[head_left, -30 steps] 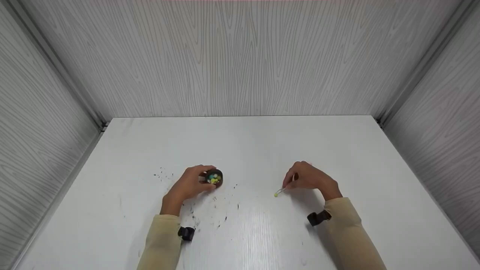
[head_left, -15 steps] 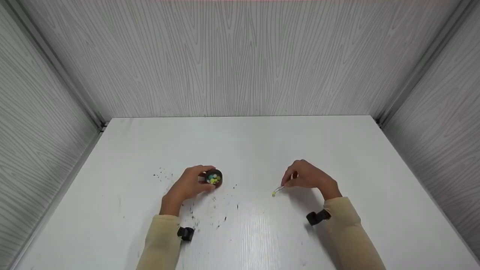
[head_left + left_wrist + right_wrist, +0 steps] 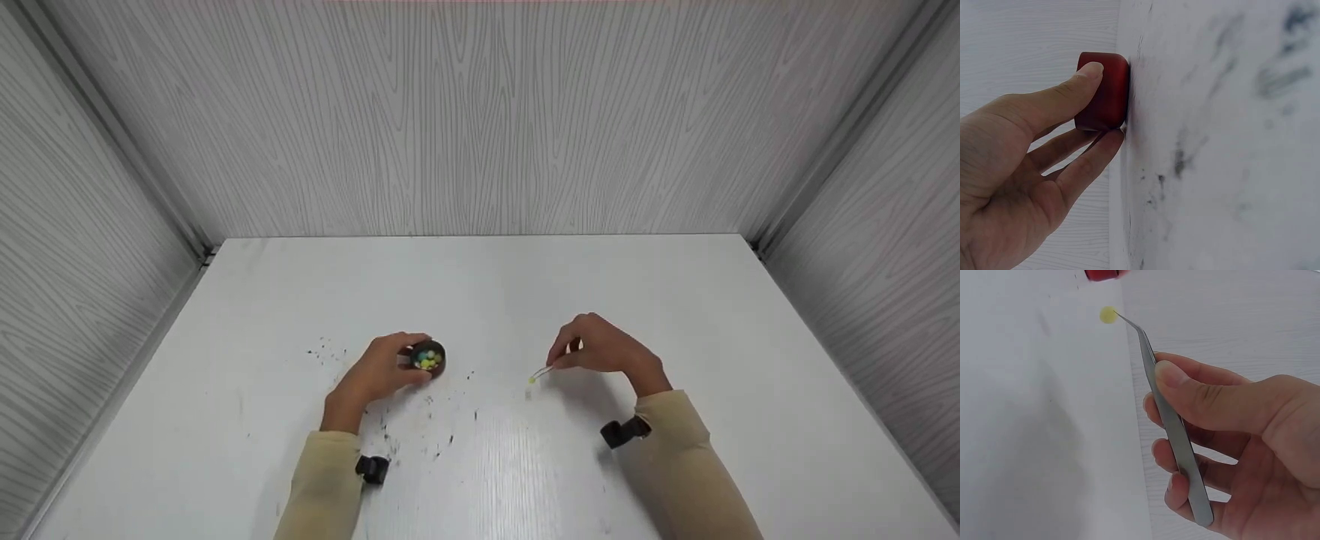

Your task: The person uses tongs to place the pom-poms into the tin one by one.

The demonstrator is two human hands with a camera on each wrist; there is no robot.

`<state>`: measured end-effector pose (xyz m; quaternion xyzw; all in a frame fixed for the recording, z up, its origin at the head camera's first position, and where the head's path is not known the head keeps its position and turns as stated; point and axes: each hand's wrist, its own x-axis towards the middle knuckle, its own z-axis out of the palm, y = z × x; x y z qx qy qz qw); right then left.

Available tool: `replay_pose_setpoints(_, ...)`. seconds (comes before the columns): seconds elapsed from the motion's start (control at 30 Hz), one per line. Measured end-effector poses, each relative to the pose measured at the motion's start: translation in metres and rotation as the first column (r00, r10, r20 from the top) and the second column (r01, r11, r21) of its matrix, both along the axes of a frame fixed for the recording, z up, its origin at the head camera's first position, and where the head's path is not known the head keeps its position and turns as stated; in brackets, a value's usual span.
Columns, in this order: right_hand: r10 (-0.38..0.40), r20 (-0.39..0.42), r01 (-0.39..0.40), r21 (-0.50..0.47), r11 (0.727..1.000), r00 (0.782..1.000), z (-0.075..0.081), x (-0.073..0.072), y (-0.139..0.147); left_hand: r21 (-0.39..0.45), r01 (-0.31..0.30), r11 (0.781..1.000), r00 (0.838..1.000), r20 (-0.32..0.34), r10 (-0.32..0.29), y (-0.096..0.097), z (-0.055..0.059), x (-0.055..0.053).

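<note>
My left hand [image 3: 379, 373] grips a small round cup [image 3: 442, 365] by its sides, thumb on one side and fingers on the other. In the left wrist view the cup [image 3: 1107, 93] is dark red and stands on the table. Several yellow, green and blue beads [image 3: 428, 361] lie inside it. My right hand [image 3: 604, 349] pinches bent-tip metal tweezers [image 3: 1176, 433] between thumb and fingers. At the tweezers' tips hangs one yellow bead [image 3: 1108, 315], above the table and to the right of the cup.
The white table [image 3: 480, 285] carries dark smudges and specks [image 3: 386, 435] around the left hand. Grey wood-grain panels [image 3: 480, 120] rise at the back and both sides. Each wrist wears a black camera strap [image 3: 626, 432].
My right hand has moved left toward the cup and slightly away from me, carrying the tweezers and the yellow bead. The left hand and the cup have stayed in place.
</note>
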<state>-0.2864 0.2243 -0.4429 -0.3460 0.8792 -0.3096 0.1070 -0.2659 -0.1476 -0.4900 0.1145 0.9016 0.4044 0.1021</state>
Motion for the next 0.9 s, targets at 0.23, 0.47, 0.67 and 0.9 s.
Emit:
replay_pose_setpoints(0.23,0.006,-0.017,-0.006,0.000,1.000,1.000,0.011,-0.004,-0.019,-0.003,0.008,1.000,1.000,-0.012,-0.008,0.001,0.001,0.000)
replay_pose_setpoints(0.47,0.007,-0.028,-0.007,0.000,1.000,1.000,0.013,-0.008,-0.042,0.018,0.018,1.000,1.000,-0.014,-0.017,0.000,0.001,0.000)
replay_pose_setpoints(0.67,0.002,-0.035,-0.002,-0.021,1.000,0.999,0.011,-0.011,-0.063,0.022,0.015,1.000,1.000,-0.016,-0.015,0.001,0.000,0.000)
replay_pose_setpoints(0.9,-0.054,-0.048,0.052,-0.041,0.998,0.997,0.007,-0.015,-0.088,0.025,0.014,1.000,1.000,-0.022,-0.014,0.000,0.000,0.000)
